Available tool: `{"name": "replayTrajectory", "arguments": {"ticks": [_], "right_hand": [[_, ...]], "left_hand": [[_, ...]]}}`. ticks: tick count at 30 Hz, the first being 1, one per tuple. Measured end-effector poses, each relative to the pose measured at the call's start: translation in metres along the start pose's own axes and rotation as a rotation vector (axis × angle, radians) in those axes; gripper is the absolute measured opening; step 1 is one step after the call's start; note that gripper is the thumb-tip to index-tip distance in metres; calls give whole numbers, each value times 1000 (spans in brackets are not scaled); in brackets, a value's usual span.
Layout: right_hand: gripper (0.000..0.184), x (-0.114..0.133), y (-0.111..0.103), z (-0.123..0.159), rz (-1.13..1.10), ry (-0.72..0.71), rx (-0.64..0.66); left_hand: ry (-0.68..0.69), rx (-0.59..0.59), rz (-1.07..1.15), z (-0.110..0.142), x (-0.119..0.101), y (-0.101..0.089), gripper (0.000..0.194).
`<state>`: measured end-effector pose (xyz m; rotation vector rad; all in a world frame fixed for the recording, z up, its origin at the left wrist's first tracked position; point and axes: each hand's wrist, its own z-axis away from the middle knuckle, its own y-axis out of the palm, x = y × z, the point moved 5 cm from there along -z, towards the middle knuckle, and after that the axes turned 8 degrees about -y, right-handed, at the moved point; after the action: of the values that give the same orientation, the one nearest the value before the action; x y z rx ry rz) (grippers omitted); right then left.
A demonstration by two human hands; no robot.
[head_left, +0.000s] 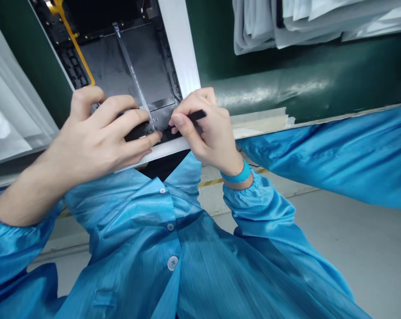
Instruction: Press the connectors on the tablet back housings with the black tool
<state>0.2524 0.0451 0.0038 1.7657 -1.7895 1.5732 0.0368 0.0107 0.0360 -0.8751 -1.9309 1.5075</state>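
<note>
White folded cloth at far left, on a dark green ESD mat. Left hand is closed, fingers curled over a black bar at the near edge of the device, fingertips reaching a grey ribbon cable where it ends near the bar. Device is a black-backed panel in a white frame, lying flat on the mat, right under both hands. Yellow flex cable runs along its upper left side.

Right hand is closed in a pinch, thumb and index on a black strip, just right of the ribbon's end. Can't tell if strip and bar are one piece. Teal wrist strap on the right wrist, blue ESD smock on the person.

Further right: beige tape along the mat edge, more white cloth above, loose blue fabric below. Yellow-and-black floor tape shows under the mat edge.
</note>
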Motion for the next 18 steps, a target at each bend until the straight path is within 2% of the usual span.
{"name": "replayTrajectory", "arguments": {"ticks": [8,18], "right_hand": [[42,0,-1,2,-8,-22,-18],[44,1,2,1,21,-29,14]], "left_hand": [[-40,-13,40,-1,0,4,31],[-42,49,67,-4,4,8,37]]}}
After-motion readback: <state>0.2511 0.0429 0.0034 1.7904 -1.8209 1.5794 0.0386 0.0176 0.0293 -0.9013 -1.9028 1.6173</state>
